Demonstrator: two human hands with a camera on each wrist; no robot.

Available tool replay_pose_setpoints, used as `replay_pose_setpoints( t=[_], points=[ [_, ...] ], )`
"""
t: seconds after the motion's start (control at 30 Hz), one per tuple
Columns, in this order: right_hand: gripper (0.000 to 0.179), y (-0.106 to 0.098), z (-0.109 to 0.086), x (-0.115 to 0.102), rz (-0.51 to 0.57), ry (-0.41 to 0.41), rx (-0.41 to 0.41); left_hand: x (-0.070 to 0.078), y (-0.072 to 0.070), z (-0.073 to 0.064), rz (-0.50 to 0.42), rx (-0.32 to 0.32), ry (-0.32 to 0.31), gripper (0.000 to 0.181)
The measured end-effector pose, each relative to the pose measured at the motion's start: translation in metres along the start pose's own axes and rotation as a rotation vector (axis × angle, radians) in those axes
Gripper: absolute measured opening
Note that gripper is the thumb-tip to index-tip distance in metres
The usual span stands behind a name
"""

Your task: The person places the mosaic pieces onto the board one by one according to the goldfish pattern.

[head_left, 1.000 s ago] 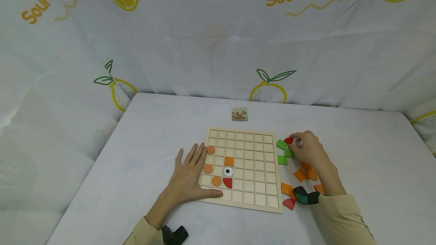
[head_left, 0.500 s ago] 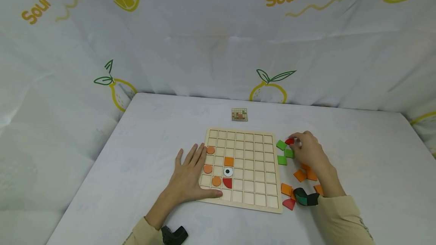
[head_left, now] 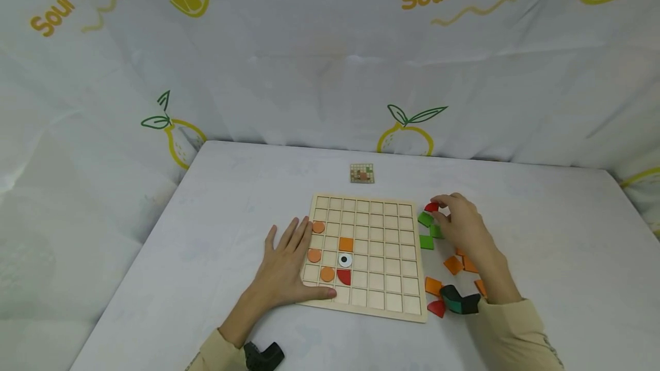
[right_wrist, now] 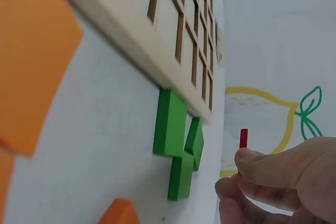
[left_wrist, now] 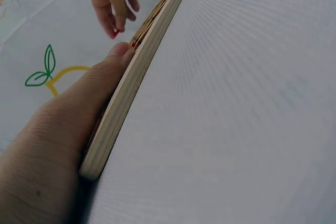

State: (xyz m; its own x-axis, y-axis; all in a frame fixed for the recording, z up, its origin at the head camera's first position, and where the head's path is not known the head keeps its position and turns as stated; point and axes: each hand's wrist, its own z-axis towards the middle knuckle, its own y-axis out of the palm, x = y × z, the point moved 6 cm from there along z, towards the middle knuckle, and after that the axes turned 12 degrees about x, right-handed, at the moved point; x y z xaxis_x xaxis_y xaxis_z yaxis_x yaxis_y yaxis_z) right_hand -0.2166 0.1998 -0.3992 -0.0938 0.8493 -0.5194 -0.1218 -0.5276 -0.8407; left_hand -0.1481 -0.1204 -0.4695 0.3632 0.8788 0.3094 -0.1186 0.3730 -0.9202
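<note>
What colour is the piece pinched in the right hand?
The piece in the right hand is red, seen best in the right wrist view.

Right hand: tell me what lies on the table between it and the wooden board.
Three green tiles lie between the right hand, which pinches a red piece, and the wooden board; the head view shows this.

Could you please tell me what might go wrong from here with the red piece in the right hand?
The right hand pinches only part of the thin red piece, so it might slip. Green tiles lie loose beside that hand and could be knocked. The left hand rests on the board's edge; a jolt there might shift the orange discs.
</note>
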Motion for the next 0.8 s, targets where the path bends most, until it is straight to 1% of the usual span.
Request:
replay_pose_setpoints(
  t=[0.27,0.43,0.67,0.8],
  points=[
    [0.032,0.002,-0.005,-0.025,0.067,-0.058,0.001,0.001,-0.001,0.000,-0.001,0.017,0.014,0.139],
    [0.032,0.009,-0.007,-0.041,0.108,-0.082,-0.007,0.002,-0.001,0.000,-0.002,0.005,0.010,0.139],
    [0.029,0.019,-0.010,-0.064,0.113,-0.099,-0.016,0.001,-0.001,0.000,0.000,-0.007,0.001,0.138],
    [0.028,0.029,-0.012,-0.075,0.112,-0.106,-0.027,0.000,0.000,0.000,0.003,-0.007,-0.002,0.138]
  ],
)
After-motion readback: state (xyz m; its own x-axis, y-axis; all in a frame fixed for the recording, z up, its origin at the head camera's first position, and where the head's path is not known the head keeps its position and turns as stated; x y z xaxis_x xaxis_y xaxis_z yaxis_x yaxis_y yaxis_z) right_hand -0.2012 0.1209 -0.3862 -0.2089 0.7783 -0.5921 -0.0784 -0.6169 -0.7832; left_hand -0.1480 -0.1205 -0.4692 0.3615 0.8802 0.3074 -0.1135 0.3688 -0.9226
